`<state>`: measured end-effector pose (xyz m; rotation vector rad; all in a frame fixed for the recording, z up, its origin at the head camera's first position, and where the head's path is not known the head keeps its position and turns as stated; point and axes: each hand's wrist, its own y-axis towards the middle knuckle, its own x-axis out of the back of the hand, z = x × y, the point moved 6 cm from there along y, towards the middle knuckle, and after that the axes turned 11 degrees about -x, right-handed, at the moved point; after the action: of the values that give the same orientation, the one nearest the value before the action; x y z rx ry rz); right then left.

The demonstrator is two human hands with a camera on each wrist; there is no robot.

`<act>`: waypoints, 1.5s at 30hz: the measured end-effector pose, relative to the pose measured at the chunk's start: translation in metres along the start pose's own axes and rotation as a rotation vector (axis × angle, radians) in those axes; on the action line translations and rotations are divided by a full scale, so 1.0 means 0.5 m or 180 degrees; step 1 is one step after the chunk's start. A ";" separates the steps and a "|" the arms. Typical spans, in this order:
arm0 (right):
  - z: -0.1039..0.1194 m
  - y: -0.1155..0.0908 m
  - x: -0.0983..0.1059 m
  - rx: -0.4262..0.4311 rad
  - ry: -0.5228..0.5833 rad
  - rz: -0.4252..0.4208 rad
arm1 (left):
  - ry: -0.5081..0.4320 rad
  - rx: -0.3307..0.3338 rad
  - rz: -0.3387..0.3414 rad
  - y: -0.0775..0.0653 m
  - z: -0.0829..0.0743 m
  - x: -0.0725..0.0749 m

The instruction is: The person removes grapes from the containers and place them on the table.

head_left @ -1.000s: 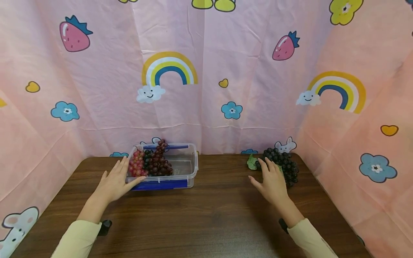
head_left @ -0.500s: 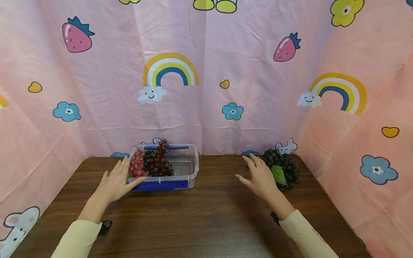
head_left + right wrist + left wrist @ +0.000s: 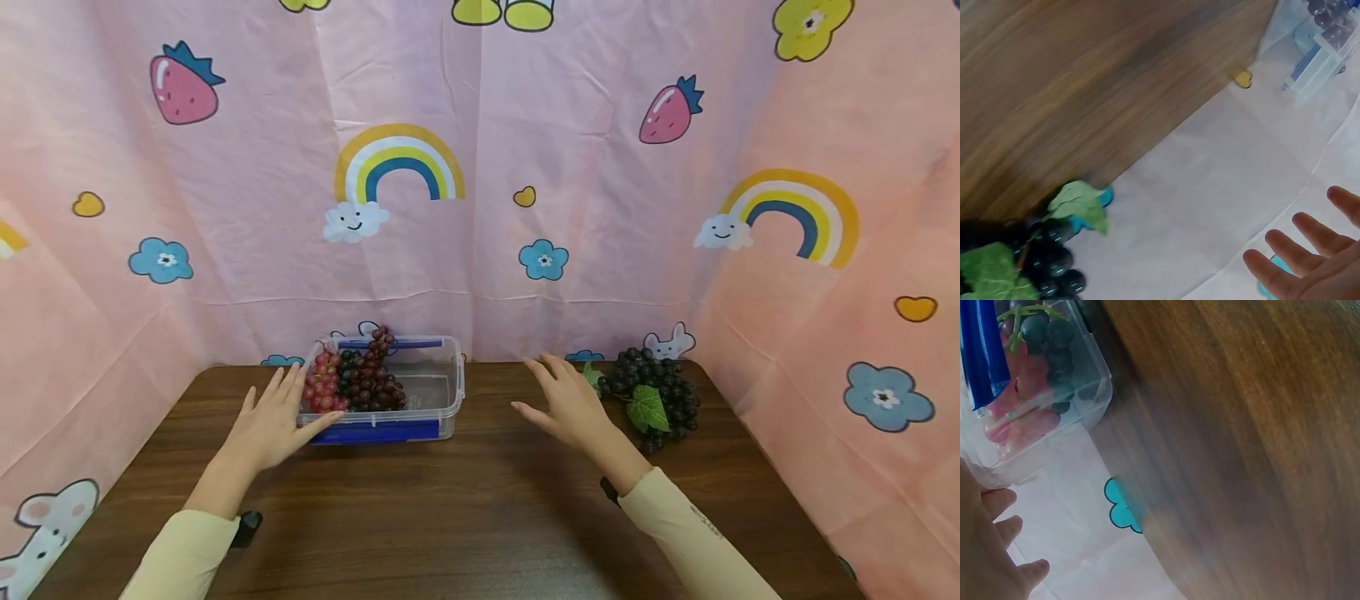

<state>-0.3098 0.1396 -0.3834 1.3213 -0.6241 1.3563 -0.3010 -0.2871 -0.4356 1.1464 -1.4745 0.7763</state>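
Observation:
A clear plastic box [image 3: 442, 400] with blue clips stands at the back left of the table. Inside its left half lie red grapes [image 3: 324, 385], dark green grapes [image 3: 1060, 359] and brownish-purple grapes [image 3: 373, 385], one stem end rising above the rim. My left hand [image 3: 264, 425] rests at the box's left front corner, fingers spread and thumb along the front rim. Over the table, between box and black grapes, hovers my right hand [image 3: 573, 408], fingers extended and holding nothing. The bunch of black grapes [image 3: 675, 400] with green leaves [image 3: 648, 408] lies at the back right.
The brown wooden table [image 3: 465, 517] ends against a pink printed curtain [image 3: 495, 250] at the back. More curtain hangs along both sides. A dark band [image 3: 246, 529] sits on the left wrist, and another [image 3: 610, 490] on the right.
My right hand has moved left, away from the black grapes, uncovering their leaves. The left hand has stayed at the box. The head view has shifted slightly.

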 end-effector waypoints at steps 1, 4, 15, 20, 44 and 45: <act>0.008 0.004 -0.001 0.0030 0.0008 0.0001 | 0.0015 -0.0012 -0.0017 0.001 -0.002 0.003; 0.032 0.017 -0.008 0.0094 0.0008 0.0034 | 0.0048 -0.0035 -0.0078 0.003 -0.009 0.011; 0.126 0.059 -0.034 0.0323 0.0150 0.0227 | 0.0184 -0.0010 -0.0096 0.014 -0.012 0.015; 0.154 0.074 -0.044 0.0412 0.0148 0.0250 | 0.0176 0.0021 -0.0067 0.018 -0.009 0.007; 0.272 0.151 -0.104 0.0529 0.0032 0.0577 | 0.0104 0.0029 -0.0073 0.025 0.000 -0.006; 0.275 0.153 -0.105 0.0519 0.0034 0.0579 | 0.0104 0.0031 -0.0073 0.024 -0.001 -0.005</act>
<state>-0.3424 -0.0230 -0.3751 1.4128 -0.6499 1.5889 -0.3124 -0.2822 -0.4365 1.1508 -1.4296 0.7836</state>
